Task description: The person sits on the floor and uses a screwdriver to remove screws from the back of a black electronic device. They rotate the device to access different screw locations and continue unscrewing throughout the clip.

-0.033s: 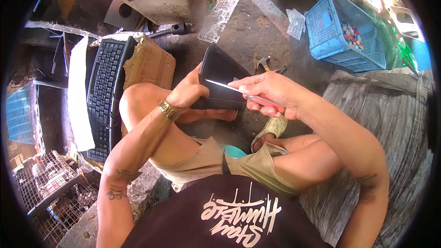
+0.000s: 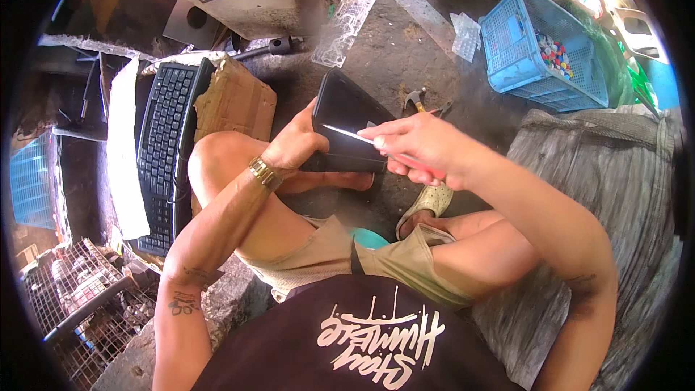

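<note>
My left hand [image 2: 298, 141] grips the left edge of a flat black plastic case [image 2: 351, 112], fingers partly hidden behind it. The case is tilted up above my crossed legs; its exact kind cannot be made out. In my right hand [image 2: 420, 146] is a screwdriver [image 2: 346, 131] with a red handle and a thin, pointed metal shaft. The shaft points left across the front of the case. Whether its tip touches the surface cannot be told.
A black keyboard [image 2: 168, 123] lies at the left by a cardboard box [image 2: 235, 98]. A hammer [image 2: 415, 101] rests on the floor beyond my right hand. At the far right stands a blue crate [image 2: 507, 36] with colourful caps; a grey sack [image 2: 579, 195] lies nearer.
My right hand and the screwdriver handle have shifted very slightly. My left hand and the black case stay in place.
</note>
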